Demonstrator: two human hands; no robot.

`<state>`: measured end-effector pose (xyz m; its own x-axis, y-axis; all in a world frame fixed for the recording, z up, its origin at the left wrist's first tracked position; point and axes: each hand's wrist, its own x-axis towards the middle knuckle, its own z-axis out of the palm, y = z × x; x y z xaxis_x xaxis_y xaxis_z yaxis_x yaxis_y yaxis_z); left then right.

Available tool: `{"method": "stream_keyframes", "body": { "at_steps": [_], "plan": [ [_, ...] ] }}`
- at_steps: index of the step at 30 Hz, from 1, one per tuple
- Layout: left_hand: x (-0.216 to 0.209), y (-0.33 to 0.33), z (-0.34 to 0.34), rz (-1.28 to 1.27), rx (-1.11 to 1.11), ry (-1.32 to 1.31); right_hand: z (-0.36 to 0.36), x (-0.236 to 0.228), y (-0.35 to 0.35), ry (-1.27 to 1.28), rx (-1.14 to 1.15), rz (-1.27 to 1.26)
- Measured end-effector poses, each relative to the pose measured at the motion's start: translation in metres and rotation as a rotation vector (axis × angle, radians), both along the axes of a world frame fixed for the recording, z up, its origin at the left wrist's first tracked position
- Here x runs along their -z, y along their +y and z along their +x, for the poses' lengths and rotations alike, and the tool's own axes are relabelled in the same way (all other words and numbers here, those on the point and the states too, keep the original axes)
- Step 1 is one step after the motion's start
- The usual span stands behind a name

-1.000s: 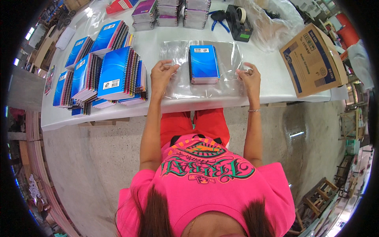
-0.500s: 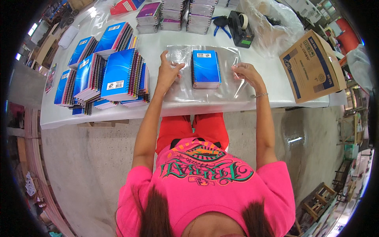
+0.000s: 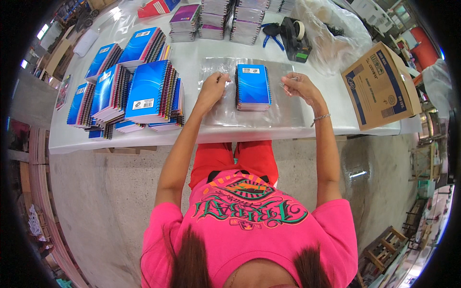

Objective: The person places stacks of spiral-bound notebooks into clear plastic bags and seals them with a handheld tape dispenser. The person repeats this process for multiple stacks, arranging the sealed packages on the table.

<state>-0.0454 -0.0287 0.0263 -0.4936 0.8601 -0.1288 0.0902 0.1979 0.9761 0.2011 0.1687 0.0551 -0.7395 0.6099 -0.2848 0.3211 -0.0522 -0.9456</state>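
Note:
A small stack of blue-covered, spiral-bound notebooks (image 3: 253,87) lies in front of me on clear plastic sheeting (image 3: 283,117). Left of the stack, my left hand (image 3: 213,92) is closed in a pinch, with shiny film by its fingertips. My right hand (image 3: 301,90), on the other side, also pinches clear film between thumb and fingers. Both hands are apart from the notebooks. How the film runs between hands and stack is hard to see.
Several piles of blue notebooks (image 3: 145,91) stand at left. Purple and clear-wrapped notebooks (image 3: 212,19) are stacked at the back. Blue-handled pliers (image 3: 272,36), a black tape dispenser (image 3: 295,41), a crumpled plastic bag (image 3: 331,33) and a cardboard box (image 3: 379,86) occupy the right side.
My left hand's fingers have drawn together from a wider spread and moved slightly right. The right hand stays beside the stack, its fingers now more curled. The view has shifted slightly.

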Motion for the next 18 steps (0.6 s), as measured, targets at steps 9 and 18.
{"method": "stream_keyframes", "body": {
  "at_steps": [9,18],
  "plan": [
    [-0.012,0.031,0.002,-0.010,-0.036,0.355,-0.032,-0.012,-0.012,0.041,-0.079,-0.070],
    [-0.020,0.049,0.034,-0.068,-0.027,0.670,-0.066,-0.003,-0.031,-0.103,-0.114,0.285]
  ]
}}
